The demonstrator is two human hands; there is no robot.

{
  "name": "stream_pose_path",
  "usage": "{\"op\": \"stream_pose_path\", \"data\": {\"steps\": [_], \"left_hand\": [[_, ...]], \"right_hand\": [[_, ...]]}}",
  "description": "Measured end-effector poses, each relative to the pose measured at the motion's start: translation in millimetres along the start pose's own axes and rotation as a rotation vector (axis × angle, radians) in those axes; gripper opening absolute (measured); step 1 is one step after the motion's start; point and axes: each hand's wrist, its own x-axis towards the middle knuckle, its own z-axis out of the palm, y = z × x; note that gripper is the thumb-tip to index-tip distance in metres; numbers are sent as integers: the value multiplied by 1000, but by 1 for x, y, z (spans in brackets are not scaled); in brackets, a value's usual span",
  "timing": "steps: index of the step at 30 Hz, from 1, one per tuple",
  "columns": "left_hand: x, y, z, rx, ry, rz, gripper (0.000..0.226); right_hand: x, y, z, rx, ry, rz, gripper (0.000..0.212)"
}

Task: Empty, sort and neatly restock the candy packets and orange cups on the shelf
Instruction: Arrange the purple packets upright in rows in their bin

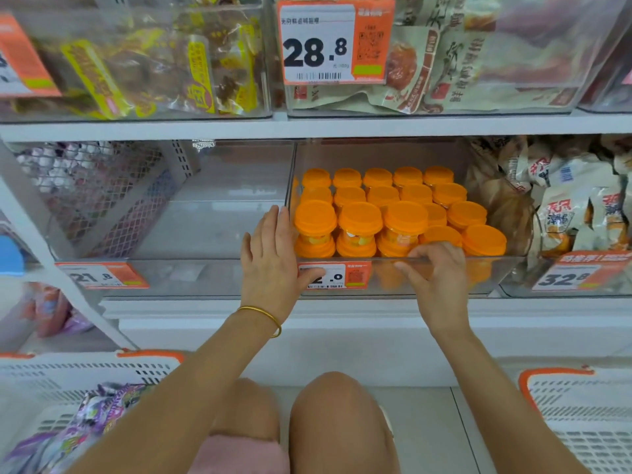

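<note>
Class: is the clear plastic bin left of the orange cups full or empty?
Empty: the clear plastic bin shows only bare floor and walls beside the orange-lidded cups.

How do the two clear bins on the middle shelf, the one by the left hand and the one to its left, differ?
The right bin is filled with orange cups; the left bin looks empty. Both hands, left hand and right hand, touch the right bin; neither holds the left bin. Both are clear with orange price tags in front.

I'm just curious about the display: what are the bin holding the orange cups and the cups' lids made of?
The bin looks like clear, glossy hard plastic: you see straight through its walls, which catch reflections. The lids look like matte, opaque orange plastic with moulded rims. The cups beneath seem clear plastic, though that's harder to tell.
</note>
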Motion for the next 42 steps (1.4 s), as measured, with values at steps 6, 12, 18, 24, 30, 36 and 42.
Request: {"op": "stream_pose_path", "data": {"steps": [6,12,18,24,30,36,42], "left_hand": [[-23,5,-14,-45,27,-97,102],[-53,-3,-40,-42,14,-204,92],[-66,-16,-62,-43,-27,-264,88],[-78,-39,-71,-87,-118,-315,82],[-85,-80,-77,-38,-338,-347,78],[-122,-130,-54,-94,-580,-564,64],[-203,-183,22,-169,-946,-706,34]], "right_hand": [[-10,-4,-2,-151,62,-11,28],[-35,-63,5,52,43,-82,20],[-48,-124,34,152,-226,-180,19],[-60,-148,64,131,-380,-198,27],[-73,-158,83,93,-486,-282,27],[-102,-167,115,108,-691,-269,27],[-152,-172,182,54,-947,-181,32]]}}
